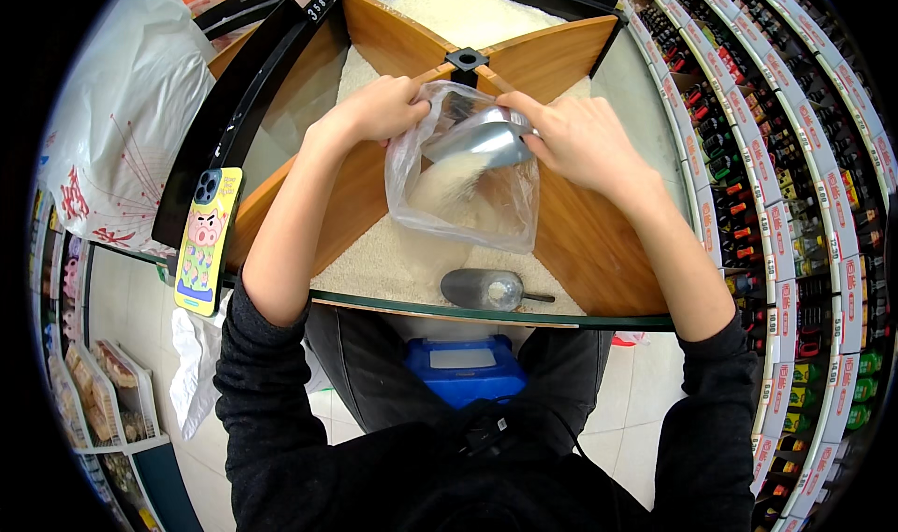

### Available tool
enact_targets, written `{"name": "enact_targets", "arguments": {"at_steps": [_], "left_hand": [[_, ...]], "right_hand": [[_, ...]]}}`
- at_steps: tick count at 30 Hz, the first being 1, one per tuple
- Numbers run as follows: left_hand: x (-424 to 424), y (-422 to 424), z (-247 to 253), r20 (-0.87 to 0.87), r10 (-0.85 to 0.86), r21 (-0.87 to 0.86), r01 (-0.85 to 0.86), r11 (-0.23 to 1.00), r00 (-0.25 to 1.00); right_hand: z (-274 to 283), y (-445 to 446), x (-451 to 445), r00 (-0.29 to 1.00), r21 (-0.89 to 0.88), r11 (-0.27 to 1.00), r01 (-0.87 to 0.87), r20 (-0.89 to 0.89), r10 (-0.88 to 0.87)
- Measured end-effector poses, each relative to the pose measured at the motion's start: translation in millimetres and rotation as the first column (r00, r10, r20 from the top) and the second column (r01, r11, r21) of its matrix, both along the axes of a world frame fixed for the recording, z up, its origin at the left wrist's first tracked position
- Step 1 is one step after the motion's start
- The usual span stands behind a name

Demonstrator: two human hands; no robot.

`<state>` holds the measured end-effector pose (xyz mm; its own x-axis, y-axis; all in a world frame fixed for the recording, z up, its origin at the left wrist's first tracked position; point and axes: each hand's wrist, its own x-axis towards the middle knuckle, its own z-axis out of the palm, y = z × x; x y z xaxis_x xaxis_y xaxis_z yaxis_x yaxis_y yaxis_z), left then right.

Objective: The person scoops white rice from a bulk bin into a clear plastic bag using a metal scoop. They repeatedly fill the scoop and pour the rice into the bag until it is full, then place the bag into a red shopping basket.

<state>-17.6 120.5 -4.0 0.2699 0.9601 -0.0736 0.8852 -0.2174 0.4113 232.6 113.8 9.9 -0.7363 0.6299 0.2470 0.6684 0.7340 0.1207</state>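
My left hand [393, 111] grips the upper left rim of a clear plastic bag [515, 213], which hangs open over the grain bin. With my right hand [572, 136] I hold a shiny metal scoop [494, 146], tilted inside the bag's mouth, its handle hidden by my fingers; they are also close to the bag's right rim. Pale rice-like grain [449, 181] runs from the scoop into the bag, where more has gathered. A second metal scoop [484, 289] lies on the grain [372, 269] at the bin's near edge, below the bag.
Wooden dividers [603, 251] split the bin around a black centre post [467, 59]. A phone in a yellow cartoon case [207, 244] rests on the left rim. Beyond it stands a large white plastic bag [133, 132]. Bottle shelves [772, 251] line the right; a blue plastic stool [463, 381] is below.
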Motion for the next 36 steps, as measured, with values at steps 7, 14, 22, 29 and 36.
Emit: {"name": "enact_targets", "arguments": {"at_steps": [7,14,22,29,36], "left_hand": [[0,-2,2,-0.017,0.001,-0.018,-0.002,1.0,1.0],[1,-2,-1,-0.016,-0.015,0.012,0.015,1.0,1.0],[3,-4,4,-0.037,-0.022,0.013,0.023,1.0,0.999],[1,-4,2,-0.042,0.0,-0.001,0.0,1.0,0.999],[0,-1,-1,-0.062,0.01,-0.005,-0.01,1.0,0.998]], "right_hand": [[16,22,24,0.962,0.211,0.962,-0.17,-0.175,0.208],[2,59,70,0.932,0.222,0.95,0.22,-0.336,-0.137],[-97,96,80,0.813,-0.059,0.854,0.516,0.348,-0.467],[-115,87,84,0.737,-0.343,0.719,0.604,0.583,-0.34],[-157,90,94,0.9,-0.689,0.586,0.426,0.26,-0.349]]}}
